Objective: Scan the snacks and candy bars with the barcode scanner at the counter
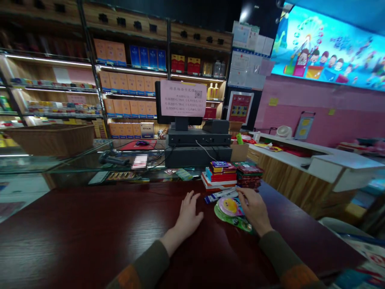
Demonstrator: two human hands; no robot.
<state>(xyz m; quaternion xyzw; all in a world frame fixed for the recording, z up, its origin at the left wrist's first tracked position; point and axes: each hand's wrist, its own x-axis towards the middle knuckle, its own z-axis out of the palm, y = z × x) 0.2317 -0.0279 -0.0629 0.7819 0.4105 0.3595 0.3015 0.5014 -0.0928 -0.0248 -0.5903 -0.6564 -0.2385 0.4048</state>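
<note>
My left hand (188,214) rests over the dark red-brown table (99,228), fingers spread, holding nothing. To its right, my right hand (255,208) has its fingers bent and closed at the right end of a long, narrow blue-and-white packet (221,194). Below that packet lie a round, pinkish carded pack with a yellow figure (230,205) and a green carded pack (231,220), partly covered by my right hand. Just behind them stands a stack of colourful boxes (222,174), next to a pile of dark red and green packets (249,174).
Beyond the table is a glass counter (156,174) with a cash register (198,138) and a screen bearing a paper notice (183,98). A wicker basket (57,138) stands at left. Shelves of boxes line the back. A white-topped counter (300,158) is at right.
</note>
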